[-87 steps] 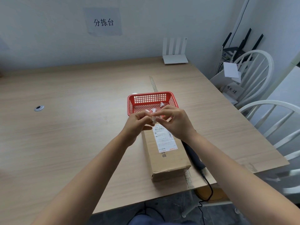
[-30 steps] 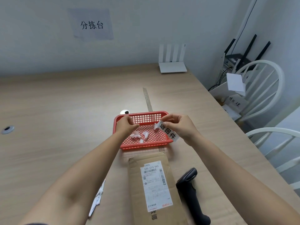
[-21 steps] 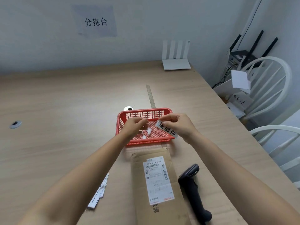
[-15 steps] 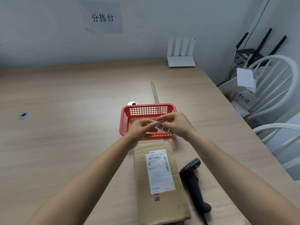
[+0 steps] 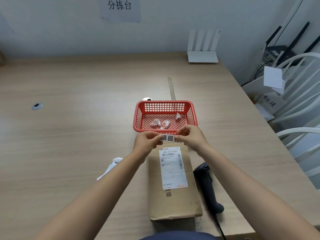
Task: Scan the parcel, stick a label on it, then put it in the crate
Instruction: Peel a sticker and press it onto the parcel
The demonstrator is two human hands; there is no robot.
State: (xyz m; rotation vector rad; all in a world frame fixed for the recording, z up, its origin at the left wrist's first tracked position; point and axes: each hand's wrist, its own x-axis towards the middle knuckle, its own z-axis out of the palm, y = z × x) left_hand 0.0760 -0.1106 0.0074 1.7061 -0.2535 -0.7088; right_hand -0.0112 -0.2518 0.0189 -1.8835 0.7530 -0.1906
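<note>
A brown cardboard parcel (image 5: 174, 200) lies lengthwise on the table in front of me, with a white shipping label (image 5: 172, 168) on its top. Just above its far end, my left hand (image 5: 147, 142) and my right hand (image 5: 193, 137) pinch the two ends of a small white sticker (image 5: 168, 138) printed with black characters, held flat between them. Behind the hands stands a red mesh basket (image 5: 138, 116) holding several curled white paper scraps (image 5: 158, 122).
A black handheld scanner (image 5: 208, 187) with a cable lies right of the parcel. A strip of white labels (image 5: 110, 168) lies to the left of my left forearm. A white router (image 5: 202, 57) stands at the back; white chairs (image 5: 301, 108) flank the table's right edge.
My left hand left the basket and joined my right hand on the sticker. Both hands moved back from over the basket to the parcel's far end.
</note>
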